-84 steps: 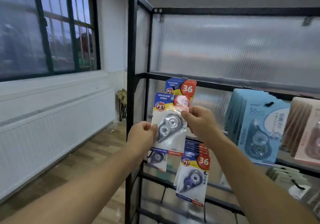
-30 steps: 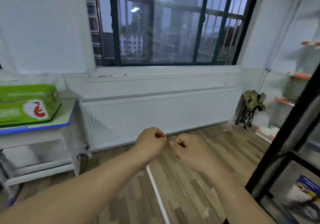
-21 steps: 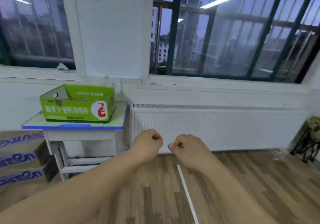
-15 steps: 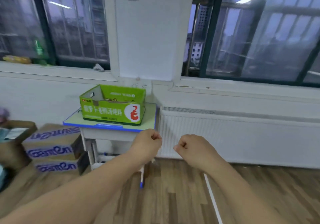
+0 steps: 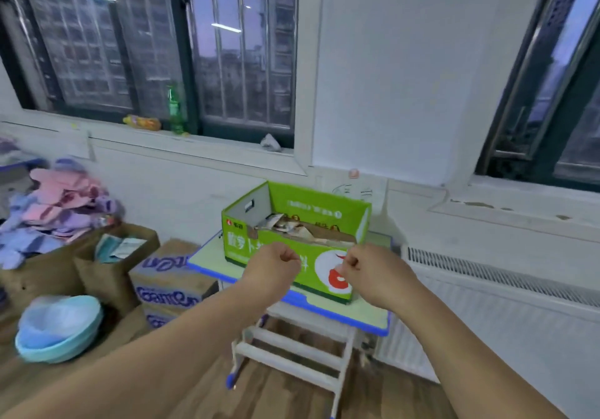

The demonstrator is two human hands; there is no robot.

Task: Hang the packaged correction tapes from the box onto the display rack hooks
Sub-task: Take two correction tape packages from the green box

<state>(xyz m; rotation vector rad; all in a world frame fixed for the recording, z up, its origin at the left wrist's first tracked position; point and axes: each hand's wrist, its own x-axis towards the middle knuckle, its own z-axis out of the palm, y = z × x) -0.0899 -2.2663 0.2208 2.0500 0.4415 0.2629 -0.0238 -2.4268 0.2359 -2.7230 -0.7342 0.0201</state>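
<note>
Both forearms are stretched forward. At the near left, stacked light blue basins (image 5: 58, 327) are seen. The left hand (image 5: 276, 267) and the right hand (image 5: 373, 272) are held side by side with a gap between them. Each is curled into a fist, and nothing is gripped. Just beyond them a green box (image 5: 324, 206), open at the top, is set on a small blue-edged worktop (image 5: 207, 258). Packaged items (image 5: 285, 222), too blurred to be told apart, are piled inside the box. Printed cartons (image 5: 165, 277) are stacked left of the worktop. Farther back, a white radiator (image 5: 487, 292) is fixed to the wall, and a green bottle (image 5: 173, 107) stands on the windowsill.
</note>
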